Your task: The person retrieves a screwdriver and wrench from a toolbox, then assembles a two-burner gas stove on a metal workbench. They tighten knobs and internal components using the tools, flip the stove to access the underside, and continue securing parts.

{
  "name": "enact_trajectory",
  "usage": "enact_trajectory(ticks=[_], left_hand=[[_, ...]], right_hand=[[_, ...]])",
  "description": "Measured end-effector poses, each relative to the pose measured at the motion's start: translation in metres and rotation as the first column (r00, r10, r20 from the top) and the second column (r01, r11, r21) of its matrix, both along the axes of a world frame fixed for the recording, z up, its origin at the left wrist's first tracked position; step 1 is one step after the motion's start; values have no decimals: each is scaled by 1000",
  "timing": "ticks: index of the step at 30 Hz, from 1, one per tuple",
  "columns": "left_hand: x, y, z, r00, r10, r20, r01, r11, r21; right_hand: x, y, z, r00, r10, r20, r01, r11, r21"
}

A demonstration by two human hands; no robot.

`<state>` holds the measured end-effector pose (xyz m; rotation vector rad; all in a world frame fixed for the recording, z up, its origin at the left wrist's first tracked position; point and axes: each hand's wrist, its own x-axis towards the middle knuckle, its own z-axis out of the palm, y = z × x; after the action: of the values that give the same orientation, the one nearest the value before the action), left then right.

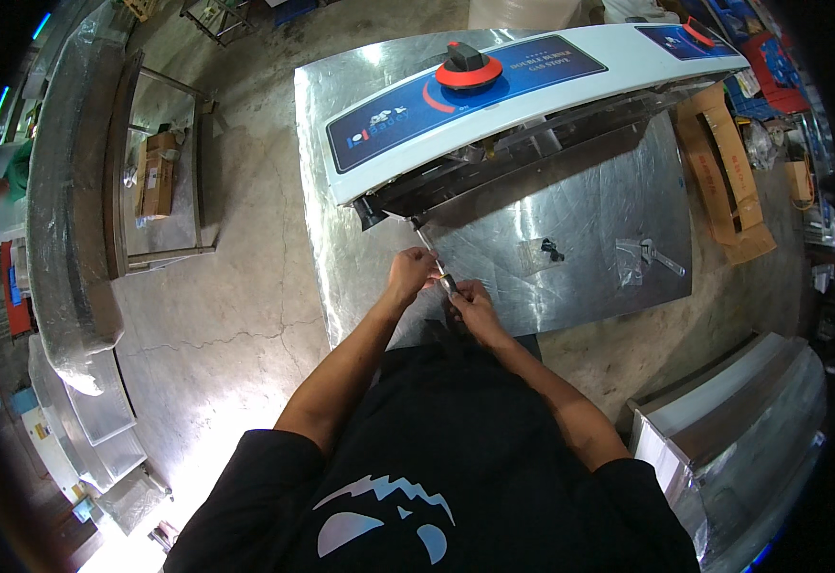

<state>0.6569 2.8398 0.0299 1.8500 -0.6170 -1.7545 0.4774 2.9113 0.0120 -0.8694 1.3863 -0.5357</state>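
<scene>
A gas stove (pixel 542 110) with a white front panel lies on the metal-topped table (pixel 494 205), its dark underside facing me. A black and red knob (pixel 468 67) sits on the panel, and a black foot (pixel 371 212) is at the near left corner. My right hand (pixel 475 310) grips the handle of a screwdriver (pixel 447 281). Closed around the shaft is my left hand (pixel 413 275), its fingers pinching. The shaft slants up toward the stove's lower left corner; whether its tip touches a screw is too small to tell.
On the table lie a clear bag with small black parts (pixel 552 250) and a wrench (pixel 663 259) beside another clear bag. An open cardboard piece (pixel 726 181) is at the table's right. A wrapped metal unit (pixel 733 430) stands lower right; a metal frame (pixel 174 253) stands left.
</scene>
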Motion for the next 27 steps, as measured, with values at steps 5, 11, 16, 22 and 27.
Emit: enact_trajectory(ticks=[5,11,16,22,27], left_hand=[[-2,-2,-2,999,34,9,-34,999,-26],[-5,1,-4,992,18,124,-12,999,-48],[0,4,-32,995,-64,75,76,983,-169],[1,3,-25,956,-157,247,179,981,-72],[-7,5,-16,963,-62,264,103,984,-145]], right_hand=[[-12,12,1,998,-62,-29,62,998,11],[-18,13,29,950,-258,177,168,897,409],[-18,10,24,942,-246,228,123,886,447],[-23,11,30,856,-351,381,125,853,506],[-33,15,15,850,-368,378,132,842,523]])
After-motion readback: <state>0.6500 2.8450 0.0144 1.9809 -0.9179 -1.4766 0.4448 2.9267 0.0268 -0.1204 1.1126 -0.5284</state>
